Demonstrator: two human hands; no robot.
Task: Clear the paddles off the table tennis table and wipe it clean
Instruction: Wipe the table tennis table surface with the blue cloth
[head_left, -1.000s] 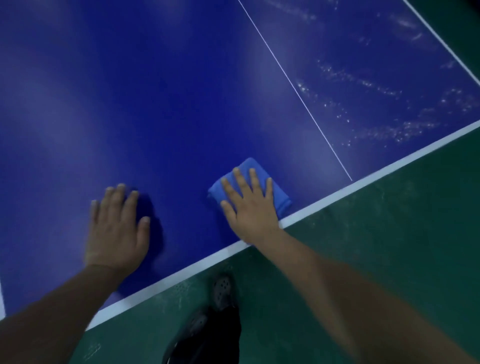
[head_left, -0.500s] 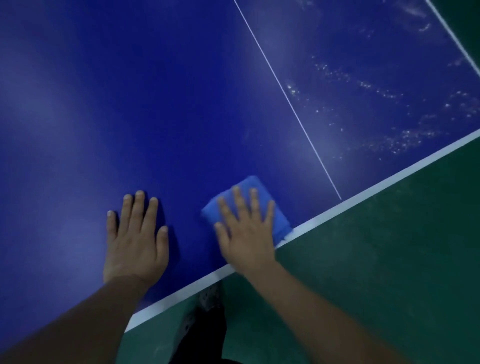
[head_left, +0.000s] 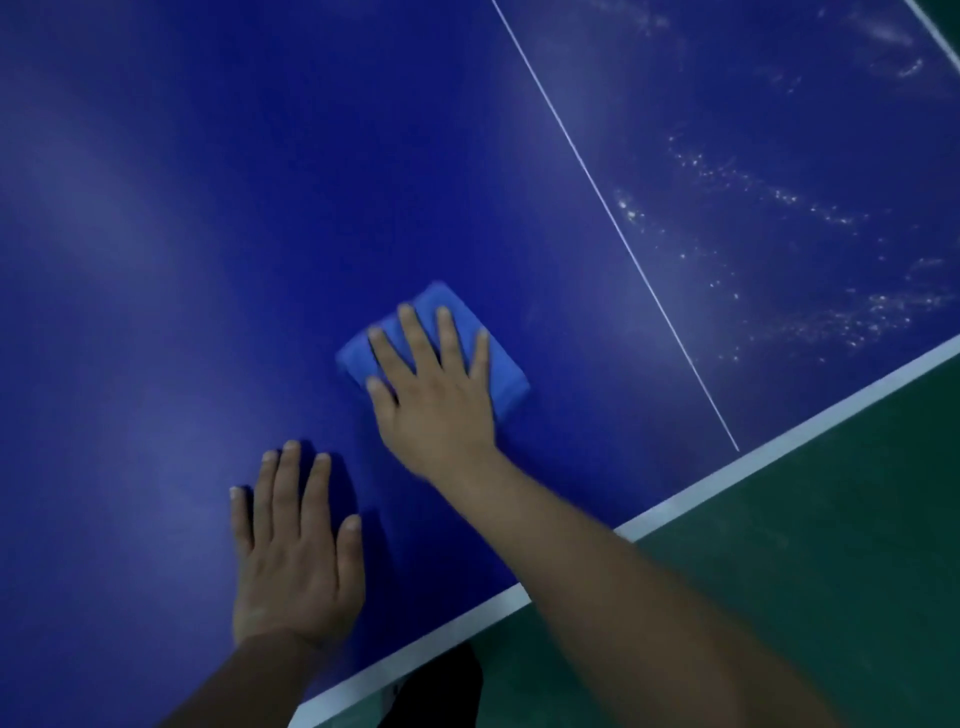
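While the left hand (head_left: 296, 561) is lying flat near the white edge line (head_left: 691, 493) of the blue bench (head_left: 208, 234), fingers straight and together, the right hand (head_left: 436, 400) is pressing spread fingers onto a folded blue cloth (head_left: 457, 312) farther in, short of the centre line (head_left: 613, 218) and white streaks (head_left: 753, 208).

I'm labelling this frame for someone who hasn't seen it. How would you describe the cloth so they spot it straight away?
Start from the dark blue table and follow its thin white centre line down towards the white edge. Just left of that line lies the cloth, a folded pad under the flat right hand. It is a lighter blue than the table; the left hand rests on bare table.
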